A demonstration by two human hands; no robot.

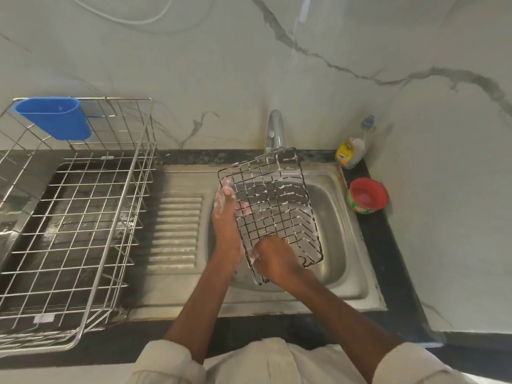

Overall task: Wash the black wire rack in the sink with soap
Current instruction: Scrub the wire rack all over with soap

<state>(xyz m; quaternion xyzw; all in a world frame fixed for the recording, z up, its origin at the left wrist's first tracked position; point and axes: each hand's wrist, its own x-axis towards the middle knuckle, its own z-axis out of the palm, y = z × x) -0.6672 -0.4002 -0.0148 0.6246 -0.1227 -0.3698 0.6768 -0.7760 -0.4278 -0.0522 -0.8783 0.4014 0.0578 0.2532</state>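
holding black wire rack (273,206), a foam-streaked square grid, tilted over steel sink (336,239); gripping its left rim with soapy left hand (225,214), right hand (273,260) curling around its near edge.

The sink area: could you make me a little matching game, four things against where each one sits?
Things:
1. black wire rack
2. blue cup
3. soap bottle
4. red tub

Places:
A. hooked on the back corner of the silver dish rack
B. on the counter right of the sink, nearer than the bottle
C. held over the sink basin by the left hand and right hand
D. in the far corner by the wall, right of the tap

Pairs: 1-C, 2-A, 3-D, 4-B
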